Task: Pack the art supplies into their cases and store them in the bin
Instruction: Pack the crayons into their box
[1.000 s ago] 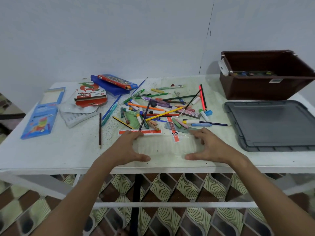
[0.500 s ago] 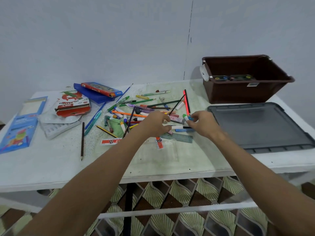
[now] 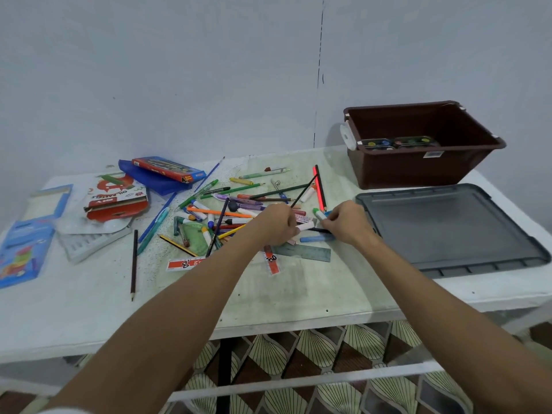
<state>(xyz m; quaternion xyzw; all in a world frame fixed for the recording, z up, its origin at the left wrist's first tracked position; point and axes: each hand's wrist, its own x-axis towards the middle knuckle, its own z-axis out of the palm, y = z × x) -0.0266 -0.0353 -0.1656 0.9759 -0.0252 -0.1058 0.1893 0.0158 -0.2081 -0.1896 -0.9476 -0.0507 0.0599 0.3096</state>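
At the left of the frame, the red-and-white carton (image 3: 116,196) carries "OIL PASTELS" in print that reads upside down from this view. Below the middle of the frame, two red-and-white paper strips, one (image 3: 185,263) by the left forearm and one (image 3: 272,261) beside the metal ruler (image 3: 304,252), each show a black "g". Print on the red box (image 3: 168,169), the blue carton (image 3: 21,252) and the bin's sticker (image 3: 432,154) is too small to read.

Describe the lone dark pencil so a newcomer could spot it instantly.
Start at the white table and go left of the scattered pile of pens. The dark pencil lies alone there, pointing toward the near edge, with nothing touching it.
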